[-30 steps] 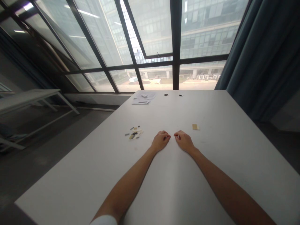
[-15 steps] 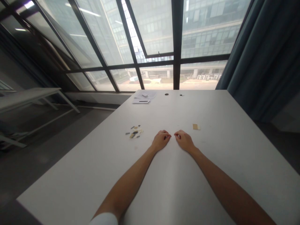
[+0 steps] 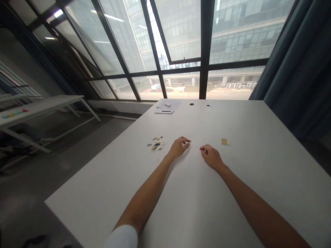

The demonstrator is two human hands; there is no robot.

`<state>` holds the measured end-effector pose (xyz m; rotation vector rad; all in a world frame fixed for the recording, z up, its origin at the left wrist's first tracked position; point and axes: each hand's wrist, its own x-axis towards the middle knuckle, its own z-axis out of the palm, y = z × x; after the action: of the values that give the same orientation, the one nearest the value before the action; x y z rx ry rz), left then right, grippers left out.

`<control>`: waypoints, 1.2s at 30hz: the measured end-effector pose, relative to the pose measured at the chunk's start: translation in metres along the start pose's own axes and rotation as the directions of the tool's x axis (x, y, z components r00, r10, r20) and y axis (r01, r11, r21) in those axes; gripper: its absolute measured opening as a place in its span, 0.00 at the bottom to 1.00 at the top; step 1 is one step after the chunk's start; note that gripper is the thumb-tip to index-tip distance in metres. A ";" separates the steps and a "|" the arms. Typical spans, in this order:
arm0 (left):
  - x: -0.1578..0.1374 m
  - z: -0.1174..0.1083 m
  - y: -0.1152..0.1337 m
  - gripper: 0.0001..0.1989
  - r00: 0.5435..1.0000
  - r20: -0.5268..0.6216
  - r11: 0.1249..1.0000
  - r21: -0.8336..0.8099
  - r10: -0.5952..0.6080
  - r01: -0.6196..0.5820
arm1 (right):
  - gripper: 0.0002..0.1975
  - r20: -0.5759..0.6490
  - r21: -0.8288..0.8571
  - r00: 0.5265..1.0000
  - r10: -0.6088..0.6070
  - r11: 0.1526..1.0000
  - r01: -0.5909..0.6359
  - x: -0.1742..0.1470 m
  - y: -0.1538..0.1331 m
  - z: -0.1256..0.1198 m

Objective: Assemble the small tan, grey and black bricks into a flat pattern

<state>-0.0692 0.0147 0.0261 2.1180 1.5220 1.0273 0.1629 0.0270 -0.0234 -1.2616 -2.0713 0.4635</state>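
Observation:
My left hand point(image 3: 179, 146) hovers low over the white table point(image 3: 181, 193), thumb and fingers apart with nothing between them. It is nearest to a loose heap of small pieces point(image 3: 156, 146) in grey, tan, black and cream, lying just to its left. Resting on the table to the right, my right hand point(image 3: 210, 155) has its thumb and fingertips pinched together. Whatever may be between those fingertips is too small to make out. Beyond the right hand lies a flat tan square point(image 3: 224, 141) with a paler strip along its right edge.
Papers point(image 3: 165, 106) lie at the table's far left corner. A dark round disc point(image 3: 191, 104) and a small black-and-white item point(image 3: 209, 105) are along the far edge. Windows and a blue curtain point(image 3: 292, 69) stand behind. Another table point(image 3: 51, 106) with coloured items is at left.
My left hand has opened from a pinch, its fingers now spread and lifted a little. The right hand stays pinched. The whole view has turned slightly to the left.

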 end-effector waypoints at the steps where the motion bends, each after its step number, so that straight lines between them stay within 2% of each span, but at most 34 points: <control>1: 0.003 -0.014 -0.004 0.10 0.999 -0.033 1.000 0.020 -0.006 0.006 | 0.10 -0.001 0.000 1.000 -0.001 1.000 0.001 0.000 0.000 0.000; 4: 0.008 -0.061 -0.022 0.11 0.984 -0.175 0.989 0.135 -0.042 0.066 | 0.11 0.007 -0.001 1.000 -0.008 1.000 0.008 -0.001 0.001 -0.001; 7: 0.002 -0.103 -0.050 0.10 0.935 -0.344 0.926 0.321 -0.081 0.199 | 0.11 0.012 -0.002 1.000 -0.014 1.000 0.014 -0.001 0.002 -0.002; 9: -0.006 -0.123 -0.072 0.11 0.902 -0.411 0.887 0.357 -0.132 0.293 | 0.11 0.007 -0.003 1.000 -0.019 1.000 0.019 -0.002 0.003 -0.001; 12: -0.019 -0.139 -0.101 0.12 0.847 -0.480 0.842 0.339 -0.230 0.421 | 0.11 0.001 -0.006 1.000 -0.021 1.000 0.021 -0.001 0.003 -0.002; 16: -0.030 -0.142 -0.124 0.13 0.794 -0.485 0.734 0.373 -0.367 0.568 | 0.11 0.007 -0.006 1.000 -0.012 1.000 0.012 -0.001 0.002 -0.002; 19: -0.033 -0.138 -0.130 0.14 0.773 -0.466 0.677 0.400 -0.432 0.619 | 0.11 0.002 -0.005 1.000 -0.009 1.000 0.009 -0.002 0.003 -0.002; 29: -0.035 -0.124 -0.132 0.13 0.776 -0.382 0.606 0.485 -0.502 0.630 | 0.12 0.010 0.001 1.000 -0.017 1.000 0.017 -0.001 0.001 -0.004; 36: -0.033 -0.124 -0.131 0.12 0.761 -0.380 0.550 0.530 -0.525 0.645 | 0.11 0.001 -0.013 1.000 -0.031 0.999 0.031 -0.003 0.000 -0.003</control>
<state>-0.2520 0.0165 0.0152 1.5958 2.7359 0.4679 0.1661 0.0246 -0.0220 -1.2347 -2.0951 0.4377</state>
